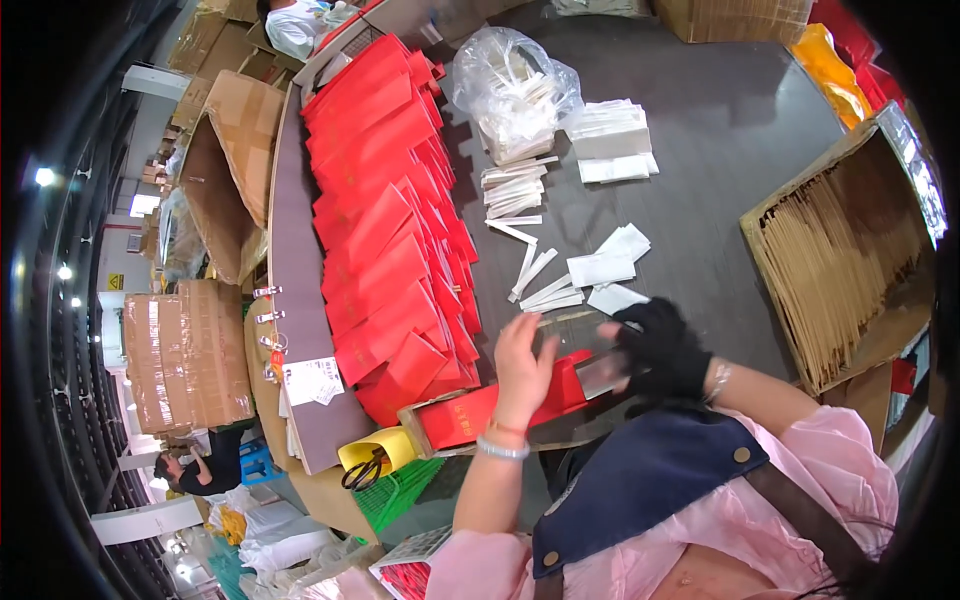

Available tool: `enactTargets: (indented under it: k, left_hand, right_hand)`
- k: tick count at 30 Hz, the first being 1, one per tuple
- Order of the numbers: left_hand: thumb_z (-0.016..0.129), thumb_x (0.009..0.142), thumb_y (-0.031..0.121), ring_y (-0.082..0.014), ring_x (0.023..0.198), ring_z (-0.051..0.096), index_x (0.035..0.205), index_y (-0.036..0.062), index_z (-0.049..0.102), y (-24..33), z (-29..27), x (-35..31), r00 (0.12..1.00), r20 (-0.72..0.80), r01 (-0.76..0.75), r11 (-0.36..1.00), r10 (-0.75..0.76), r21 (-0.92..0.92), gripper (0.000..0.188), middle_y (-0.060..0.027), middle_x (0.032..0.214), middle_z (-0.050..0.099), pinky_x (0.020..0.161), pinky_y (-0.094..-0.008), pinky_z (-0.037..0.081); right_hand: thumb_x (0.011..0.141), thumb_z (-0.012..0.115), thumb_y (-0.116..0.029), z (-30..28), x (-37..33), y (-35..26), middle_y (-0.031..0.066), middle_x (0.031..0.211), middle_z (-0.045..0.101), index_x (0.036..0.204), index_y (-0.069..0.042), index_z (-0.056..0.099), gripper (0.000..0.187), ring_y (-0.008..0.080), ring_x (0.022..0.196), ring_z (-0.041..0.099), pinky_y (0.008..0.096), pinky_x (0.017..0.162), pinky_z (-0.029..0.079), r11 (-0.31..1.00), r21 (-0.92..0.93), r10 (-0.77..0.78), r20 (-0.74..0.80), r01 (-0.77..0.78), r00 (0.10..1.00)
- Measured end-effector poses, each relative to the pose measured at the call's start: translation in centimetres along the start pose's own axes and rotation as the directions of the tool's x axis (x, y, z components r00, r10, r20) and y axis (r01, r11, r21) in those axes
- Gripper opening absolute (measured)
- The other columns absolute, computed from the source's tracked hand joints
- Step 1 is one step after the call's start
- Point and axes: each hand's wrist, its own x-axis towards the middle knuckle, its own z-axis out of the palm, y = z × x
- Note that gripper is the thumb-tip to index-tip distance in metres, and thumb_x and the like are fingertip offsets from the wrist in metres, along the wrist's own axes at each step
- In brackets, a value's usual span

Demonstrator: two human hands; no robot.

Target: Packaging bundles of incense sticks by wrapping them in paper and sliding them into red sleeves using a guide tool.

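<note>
My bare left hand (524,362) is raised over a red paper bag or packet (460,418) with gold print, its fingers stretched out and the thumb apart. The red piece lies in a shallow brown cardboard box at the table's near edge. At the box's right end is my right hand (655,350), in a black fingerless glove and smeared by motion. A greyish, see-through piece (598,375) shows beside its fingers; whether they grip it is unclear. Just beyond the hands lie loose white slips (602,268) and narrow white strips (552,295).
A long overlapping row of red packets (390,250) lines the table's left side. Farther back stand a clear plastic bag of white pieces (515,90) and a white stack (610,140). An open carton of brown sheets (835,270) is at right; scissors (365,470) rest by a yellow holder (385,450).
</note>
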Motion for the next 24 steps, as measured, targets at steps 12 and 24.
enactTargets:
  k: [12, 24]
  left_hand:
    - [0.074, 0.073, 0.014, -0.0323, 0.084, 0.059, 0.076, 0.0103, 0.065, -1.7, 0.8, 6.9, 0.995, -0.035, -0.083, 0.972, 0.092, 0.221, 0.01, -0.008, 0.086, 0.062, 0.072, -0.044, 0.045]
    - [0.072, 0.076, 0.002, -0.0311, 0.09, 0.058, 0.086, 0.0046, 0.061, 2.6, 4.0, 9.6, 0.881, 0.038, -0.473, 0.87, 0.472, 0.142, 0.015, -0.0098, 0.093, 0.062, 0.077, -0.0413, 0.048]
  right_hand:
    - [0.087, 0.064, -0.017, -16.7, -24.6, 15.7, 0.0152, 0.112, 0.064, 0.114, 0.002, 0.062, 0.032, 0.0291, 0.108, 0.061, 0.037, 0.092, 0.048, 0.35, -0.237, 0.702, -0.575, -0.906, 0.421]
    - [0.09, 0.049, -0.012, -14.0, -27.4, 17.0, 0.0224, 0.117, 0.061, 0.114, 0.005, 0.06, 0.032, 0.0388, 0.11, 0.057, 0.0411, 0.097, 0.045, 0.263, -0.503, 0.614, -0.571, -0.823, 0.545]
